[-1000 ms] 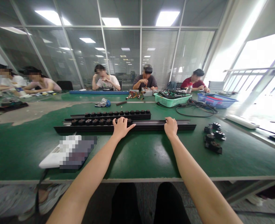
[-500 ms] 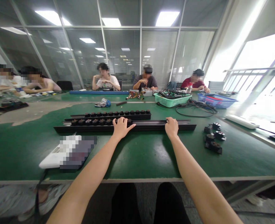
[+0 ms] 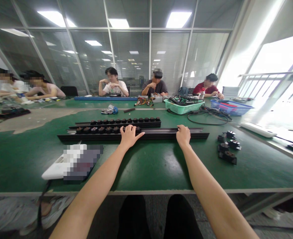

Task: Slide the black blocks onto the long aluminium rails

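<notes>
A long black rail lies across the green table, with a row of black round modules seated along its left half. My left hand rests over the right end of that row, fingers spread and thumb pointing right. Farther right, my right hand is at the rail with its fingers curled; what they may hold is too small to make out. Behind lies a shorter black rail bearing a similar row of modules. Several loose black modules sit on the table at the right.
A white device with a cord lies at the near left. Farther back are a green basket of cables, a blue basket, a grey-blue cloth and a blue bar. Several people sit around the table.
</notes>
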A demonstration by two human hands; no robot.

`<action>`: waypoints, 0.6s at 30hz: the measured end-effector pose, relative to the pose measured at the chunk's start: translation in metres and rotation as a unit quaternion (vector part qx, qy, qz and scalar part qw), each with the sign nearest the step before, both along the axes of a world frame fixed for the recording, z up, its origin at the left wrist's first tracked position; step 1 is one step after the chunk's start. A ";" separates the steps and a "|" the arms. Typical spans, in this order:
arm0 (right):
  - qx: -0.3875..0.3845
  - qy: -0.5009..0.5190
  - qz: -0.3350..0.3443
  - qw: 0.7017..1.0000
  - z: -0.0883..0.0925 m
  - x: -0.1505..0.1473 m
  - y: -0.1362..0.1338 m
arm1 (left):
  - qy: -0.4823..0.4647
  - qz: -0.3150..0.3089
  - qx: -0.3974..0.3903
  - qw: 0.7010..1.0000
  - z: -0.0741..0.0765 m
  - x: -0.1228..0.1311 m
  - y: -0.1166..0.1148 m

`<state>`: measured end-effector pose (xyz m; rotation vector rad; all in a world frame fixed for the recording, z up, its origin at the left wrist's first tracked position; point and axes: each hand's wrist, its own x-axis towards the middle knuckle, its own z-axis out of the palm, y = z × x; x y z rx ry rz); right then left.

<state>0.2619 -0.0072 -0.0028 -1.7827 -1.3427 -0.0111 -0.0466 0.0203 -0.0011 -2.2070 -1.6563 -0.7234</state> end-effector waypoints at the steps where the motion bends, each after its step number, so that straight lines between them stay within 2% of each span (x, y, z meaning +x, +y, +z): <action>1: 0.002 0.002 -0.001 1.000 0.000 0.000 0.000 | -0.001 0.000 -0.001 1.000 0.000 0.000 0.000; 18: 0.011 0.001 -0.017 1.000 -0.001 0.002 0.000 | -0.005 -0.001 -0.004 1.000 0.001 0.001 -0.001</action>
